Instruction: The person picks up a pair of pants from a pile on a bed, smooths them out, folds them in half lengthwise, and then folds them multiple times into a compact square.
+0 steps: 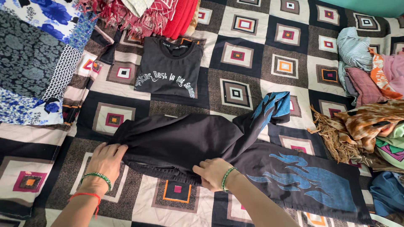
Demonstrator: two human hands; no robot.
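Hands (107,159) (212,172) on black blue-flamed trousers (185,138)

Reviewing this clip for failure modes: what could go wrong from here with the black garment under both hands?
1. The blue-flame leg lies twisted and doubled over, so it may be pressed in crooked.
2. The left hand and right hand rest only on the near edge of the black garment; its far edge could bunch.
3. The fringed scarf lies close to the other flame leg and might snag.
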